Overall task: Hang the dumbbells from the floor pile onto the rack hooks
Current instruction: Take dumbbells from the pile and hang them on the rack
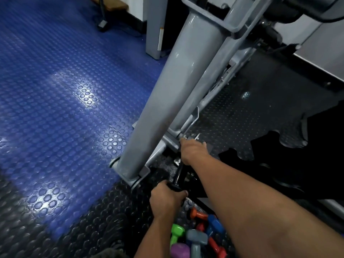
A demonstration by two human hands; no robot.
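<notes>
A pile of small coloured dumbbells lies on the dark studded floor at the bottom: a green one (176, 232), a grey one (196, 240), a purple one (180, 250), a blue one (216, 224), an orange one (198, 215) and a red one (216, 246). Above the pile, a black bar (179, 175) slants up toward the base of a grey machine. My left hand (164, 199) grips its lower end. My right hand (193, 150) holds its upper end beside the grey frame. No rack hooks can be seen.
Two thick grey machine legs (167, 86) rise diagonally from the floor ahead of my hands. Blue studded matting (55, 90) spreads to the left, black matting with jigsaw edges (251, 112) to the right. A grey post (154, 28) stands behind.
</notes>
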